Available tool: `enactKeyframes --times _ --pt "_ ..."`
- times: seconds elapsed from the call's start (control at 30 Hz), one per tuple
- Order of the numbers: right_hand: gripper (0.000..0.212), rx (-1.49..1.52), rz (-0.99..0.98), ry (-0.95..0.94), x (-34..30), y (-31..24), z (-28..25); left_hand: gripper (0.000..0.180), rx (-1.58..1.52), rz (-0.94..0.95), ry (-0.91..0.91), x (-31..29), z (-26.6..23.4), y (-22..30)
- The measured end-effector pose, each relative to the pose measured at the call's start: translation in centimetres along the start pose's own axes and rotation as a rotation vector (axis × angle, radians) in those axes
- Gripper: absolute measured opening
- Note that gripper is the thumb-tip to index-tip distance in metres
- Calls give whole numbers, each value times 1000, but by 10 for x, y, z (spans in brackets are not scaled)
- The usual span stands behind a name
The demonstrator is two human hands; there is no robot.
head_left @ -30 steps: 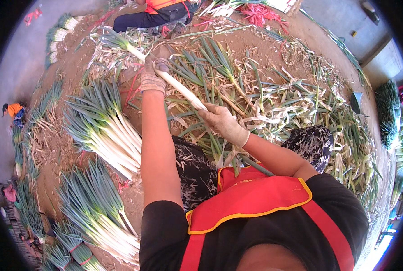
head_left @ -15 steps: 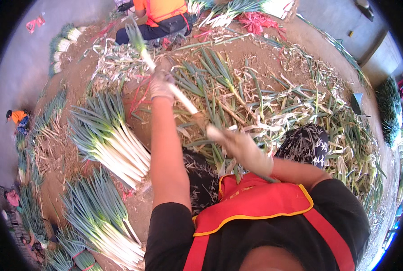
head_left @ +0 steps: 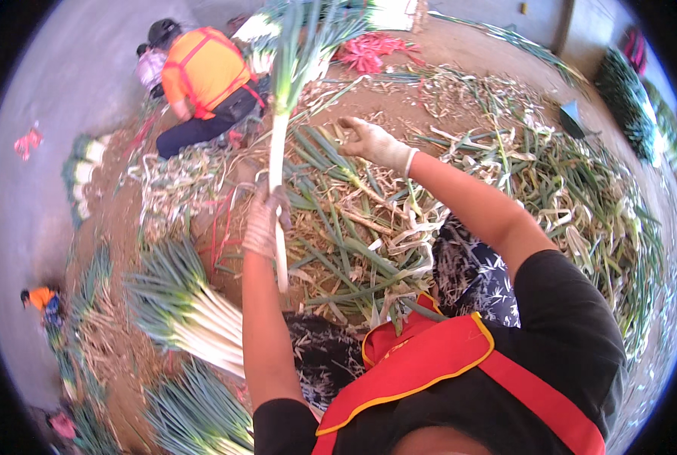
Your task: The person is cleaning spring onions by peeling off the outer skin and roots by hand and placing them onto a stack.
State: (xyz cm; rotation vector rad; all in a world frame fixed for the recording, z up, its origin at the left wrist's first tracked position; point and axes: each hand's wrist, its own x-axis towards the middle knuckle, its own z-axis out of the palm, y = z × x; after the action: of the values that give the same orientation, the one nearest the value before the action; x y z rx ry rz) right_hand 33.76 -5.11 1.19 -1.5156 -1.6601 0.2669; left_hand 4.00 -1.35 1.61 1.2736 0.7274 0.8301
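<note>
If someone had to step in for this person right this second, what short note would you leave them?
Left hand: gloved, gripping one long leek upright by its white stalk.
Right hand: gloved, open, reaching over the heap of peeled leaves, holding nothing.
Done: cleaned leeks lie in rows on the person's left.
Left: the held leek is not yet laid with the rows.

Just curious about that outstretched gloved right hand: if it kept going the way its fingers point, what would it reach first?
Most likely the upright leek held by the left hand; the right hand points toward its stalk, with only leaf litter lying below. Depth is hard to judge.
</note>
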Motion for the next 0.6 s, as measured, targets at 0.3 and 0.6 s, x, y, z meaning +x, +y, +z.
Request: enactKeyframes --times 0.3,0.6 --pt "19 1191 324 3 22 11 -24 47 -119 -208 -345 -28 66 -11" --pt "25 969 756 338 -12 162 -66 34 24 217 12 -19 3 41"
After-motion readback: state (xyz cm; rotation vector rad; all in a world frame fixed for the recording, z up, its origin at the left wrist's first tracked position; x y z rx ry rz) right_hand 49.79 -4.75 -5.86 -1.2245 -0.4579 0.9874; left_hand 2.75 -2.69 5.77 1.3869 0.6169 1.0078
